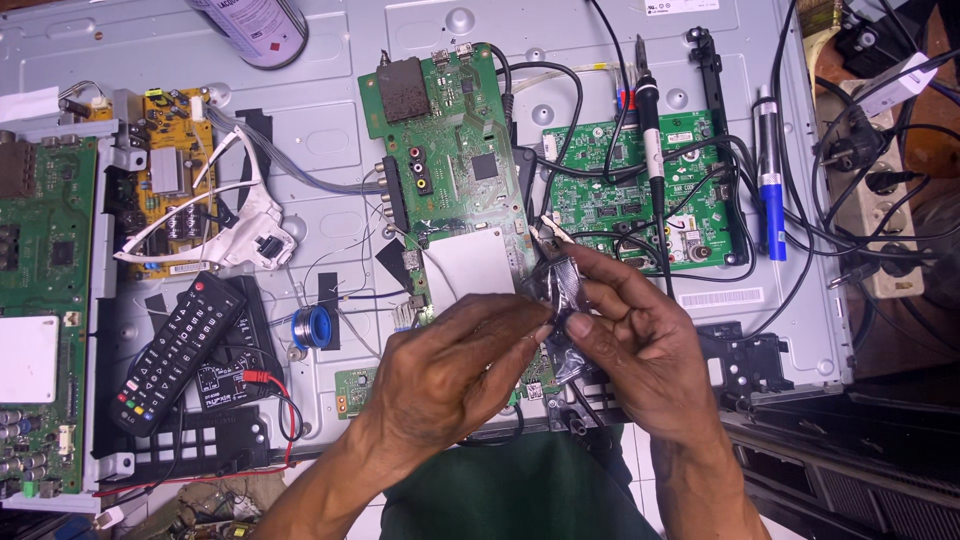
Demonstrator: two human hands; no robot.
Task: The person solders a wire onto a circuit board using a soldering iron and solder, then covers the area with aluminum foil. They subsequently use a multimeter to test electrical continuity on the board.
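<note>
Small clear plastic bag (562,285) w/ dark parts inside sits pinched between both hands, held above the near edge of the work surface. Surface = grey metal back panel of a flat TV (320,130), laid flat and filling most of the view; tiled floor shows at bottom, a white power strip (880,215) w/ black plugs off the panel's right edge.

On the panel: large green main board (455,150) at centre, smaller green board (630,190) to its right w/ a black-handled soldering iron (650,140) lying across it, blue pen-shaped tool (770,180) further right. Yellow power board (175,150) at left, black remote (175,350) below it, blue solder spool (315,325) near centre-left.

Left hand (455,365) curled, fingertips closed on the bag's lower left. Right hand (630,335) grips the bag's right side, thumb and fingers closed on it. Bag is just in front of the main board's lower edge.
</note>
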